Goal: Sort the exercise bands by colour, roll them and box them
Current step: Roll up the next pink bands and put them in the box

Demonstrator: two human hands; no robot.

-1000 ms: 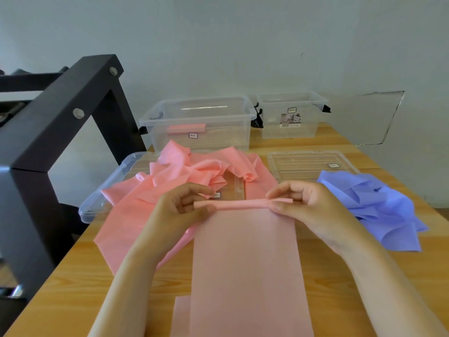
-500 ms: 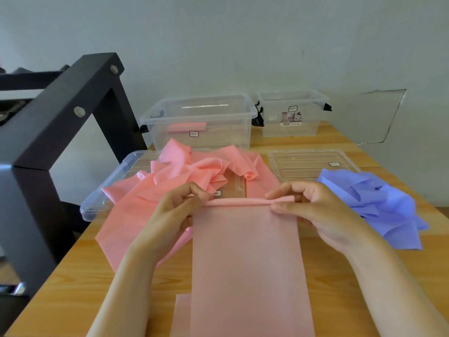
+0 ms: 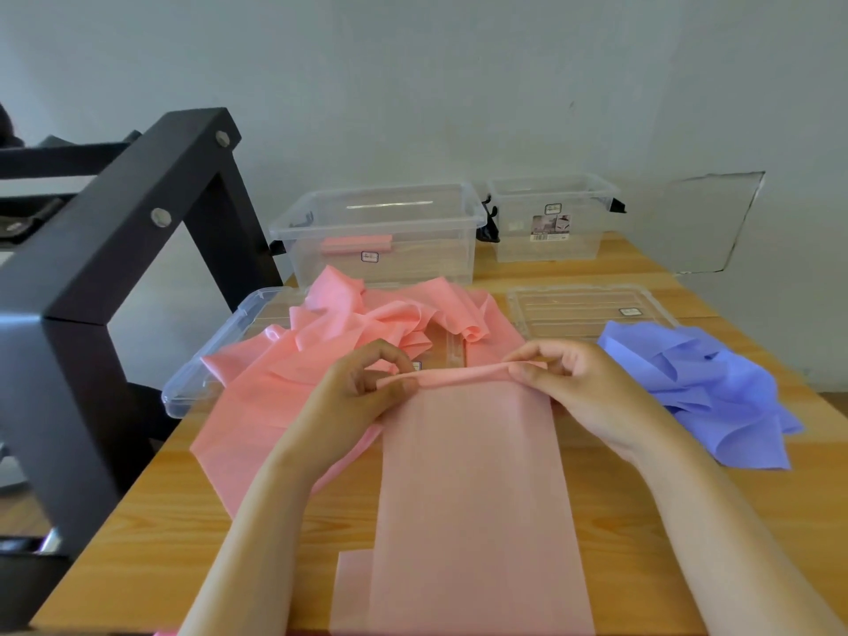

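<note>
left hand (image 3: 353, 397) | right hand (image 3: 592, 397) | pinching pink band (image 3: 468, 475) (far edge rolled)

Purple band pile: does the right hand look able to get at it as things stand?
Probably yes. The purple band pile lies on the table just beside the right hand, with nothing between them. But that hand is pinching the rolled edge of the pink band, so it must let go first.

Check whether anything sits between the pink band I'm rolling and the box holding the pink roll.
Yes: a heap of loose pink bands, draped over a clear lid, lies between the band and the box. The box is open on top; lifting over looks possible.
</note>
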